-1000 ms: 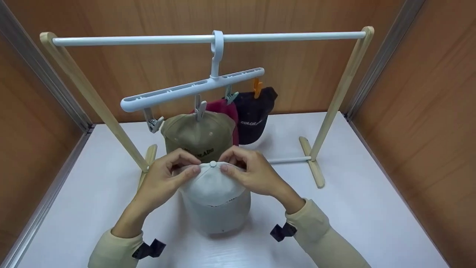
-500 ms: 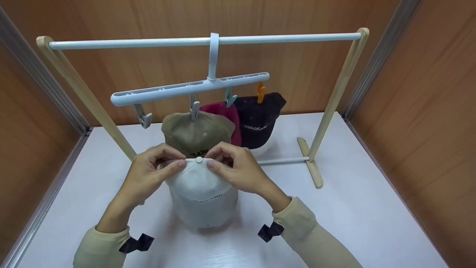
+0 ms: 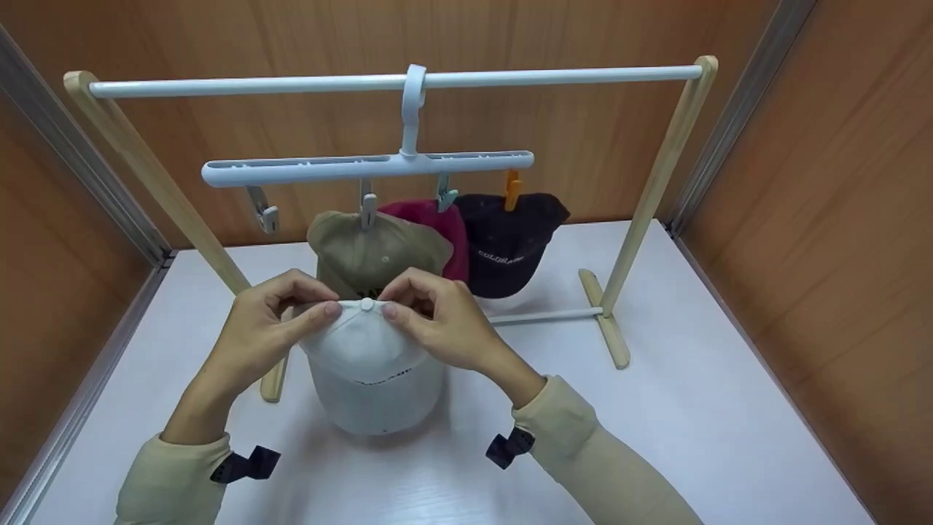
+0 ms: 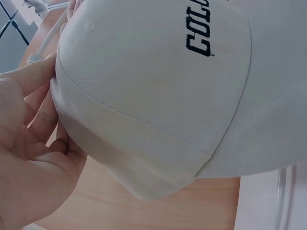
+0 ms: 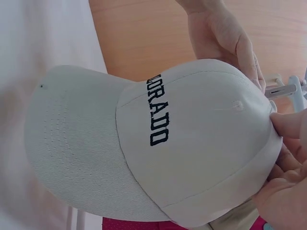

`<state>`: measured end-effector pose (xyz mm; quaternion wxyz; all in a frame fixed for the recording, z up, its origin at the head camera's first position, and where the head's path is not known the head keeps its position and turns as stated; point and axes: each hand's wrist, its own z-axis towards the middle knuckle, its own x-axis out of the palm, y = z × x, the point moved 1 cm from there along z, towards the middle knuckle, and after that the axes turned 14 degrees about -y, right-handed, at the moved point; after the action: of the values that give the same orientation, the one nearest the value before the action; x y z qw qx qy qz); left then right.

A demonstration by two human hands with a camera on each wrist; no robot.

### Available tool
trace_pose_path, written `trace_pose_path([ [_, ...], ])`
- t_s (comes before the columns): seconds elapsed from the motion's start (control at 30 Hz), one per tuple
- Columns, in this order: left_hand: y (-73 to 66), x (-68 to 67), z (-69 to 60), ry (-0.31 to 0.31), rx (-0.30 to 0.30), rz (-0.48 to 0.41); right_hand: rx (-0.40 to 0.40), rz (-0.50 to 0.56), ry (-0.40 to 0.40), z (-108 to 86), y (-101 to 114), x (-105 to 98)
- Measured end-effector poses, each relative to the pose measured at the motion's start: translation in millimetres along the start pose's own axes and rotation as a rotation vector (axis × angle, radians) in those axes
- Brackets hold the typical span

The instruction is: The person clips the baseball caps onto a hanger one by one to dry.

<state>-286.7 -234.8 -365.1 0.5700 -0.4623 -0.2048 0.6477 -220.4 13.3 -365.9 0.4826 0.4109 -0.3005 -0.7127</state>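
A white baseball cap [image 3: 372, 350] with dark lettering hangs brim down between my two hands. Left of its top button, my left hand [image 3: 262, 328] pinches the crown between thumb and fingers. My right hand [image 3: 444, 321] pinches it just right of the button. In the right wrist view the cap's brim [image 5: 81, 143] points away from the hands. Behind it, a pale blue hanger [image 3: 306, 171] bears an olive cap [image 3: 379, 248], a maroon cap [image 3: 455, 237] and a black cap [image 3: 514, 248] on clips. The leftmost grey clip [image 3: 266, 215] holds nothing.
The hanger hooks over the white rail [image 3: 554, 76] of a wooden-ended rack, whose right post [image 3: 656, 189] stands on the white table [image 3: 583, 437]. Wood-grain panels [image 3: 809, 189] close in the back and sides.
Both hands have carried the white cap left and slightly up in the view, closer to the leftmost clip. The hanger has swung from a slant to nearly level, its caps turning with it.
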Motion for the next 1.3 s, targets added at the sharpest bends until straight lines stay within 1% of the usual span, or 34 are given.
trace_pose_path([
  [0.1,0.5,-2.6,2.9,-0.009,0.011,0.009,-0.007,-0.007,-0.004,3.6,0.1,0.6],
  [0.17,0.5,-4.3,4.8,-0.041,0.009,0.014,-0.012,-0.005,-0.003,5.7,0.1,0.6],
  [0.23,-0.2,-6.2,7.3,-0.118,-0.01,0.013,-0.015,-0.003,0.001,7.9,-0.3,0.5],
  [0.37,-4.0,-9.5,16.2,-0.323,-0.065,-0.043,-0.023,-0.008,0.006,12.5,-0.7,-0.4],
  [0.43,-7.7,-11.5,22.9,-0.386,-0.071,-0.084,-0.029,-0.017,0.008,14.7,-0.8,-1.0],
  [0.47,-9.9,-12.6,26.7,-0.4,-0.067,-0.094,-0.033,-0.021,0.007,15.8,-0.6,-1.3],
  [0.53,-15.3,-15.4,34.5,-0.4,-0.06,-0.094,-0.038,-0.024,0.009,18.2,-0.2,-1.4],
  [0.67,-26.5,-22.4,50.7,-0.371,-0.071,-0.083,-0.049,-0.018,0.016,23.7,2.3,-0.1],
  [0.77,-32.6,-26.3,60.5,-0.357,-0.083,-0.106,-0.051,-0.004,0.024,28.6,4.5,2.3],
  [0.83,-35.2,-27.8,64.7,-0.36,-0.081,-0.122,-0.049,0.012,0.031,31.7,5.6,3.9],
  [0.93,-37.0,-28.4,66.9,-0.376,-0.078,-0.137,-0.046,0.031,0.045,35.5,7.1,5.9],
  [1.07,-37.4,-28.3,66.8,-0.397,-0.075,-0.15,-0.054,0.04,0.06,39.8,8.9,8.1],
  [1.3,-38.5,-27.0,66.3,-0.417,-0.059,-0.122,-0.05,0.047,0.062,46.4,13.6,11.7],
])
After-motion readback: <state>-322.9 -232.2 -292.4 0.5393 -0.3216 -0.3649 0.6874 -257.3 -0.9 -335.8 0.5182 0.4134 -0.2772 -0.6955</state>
